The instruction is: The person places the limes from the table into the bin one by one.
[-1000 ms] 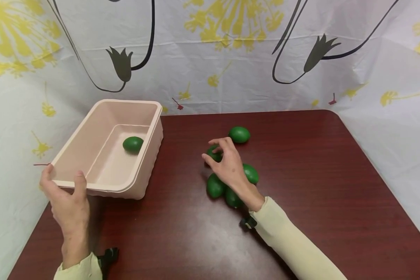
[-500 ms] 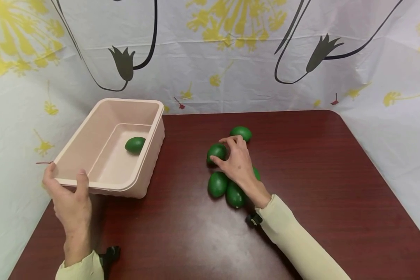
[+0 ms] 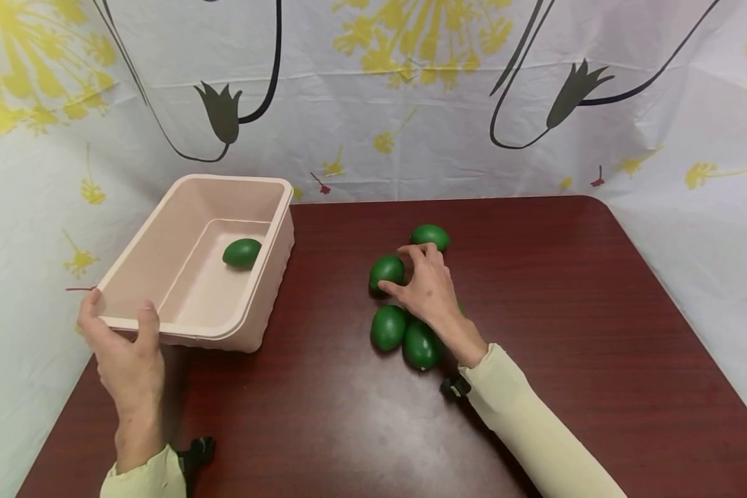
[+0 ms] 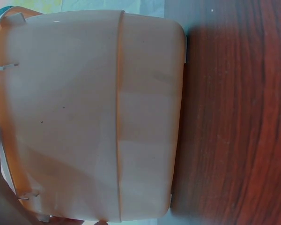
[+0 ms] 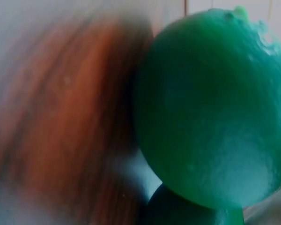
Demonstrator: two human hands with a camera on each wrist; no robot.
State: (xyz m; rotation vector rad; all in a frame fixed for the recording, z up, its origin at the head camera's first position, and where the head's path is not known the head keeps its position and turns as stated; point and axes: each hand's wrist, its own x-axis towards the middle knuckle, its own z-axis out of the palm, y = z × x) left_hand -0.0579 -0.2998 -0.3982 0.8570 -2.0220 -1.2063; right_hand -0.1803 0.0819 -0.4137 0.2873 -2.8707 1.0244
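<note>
At the left of the head view my left hand [image 3: 131, 366] grips the near left corner of a pale pink plastic bin [image 3: 268, 277], thumb over the rim. One green lime [image 3: 242, 254] lies inside it. My right hand [image 3: 432, 287] is spread beside another lime [image 3: 386, 274] on the table. Its thumb tip overlaps that lime's lower right side, and the index finger arches by its upper right. A third lime [image 3: 430, 236] sits just behind the fingers. Below the palm are a left lime [image 3: 389, 328] and a right lime [image 3: 421, 345]; one more is mostly hidden by the hand.
The dark red wooden table [image 3: 573, 318] reaches back to a patterned white curtain [image 3: 436, 159]. In the right wrist view a big lime [image 5: 210, 108] fills the right side; which one it is, I cannot tell. The bin's outer wall [image 4: 75, 117] fills most of the left wrist view.
My right hand has drawn back to the right from over the middle lime, which now shows almost fully. The left hand stays on the bin, and the limes look unmoved.
</note>
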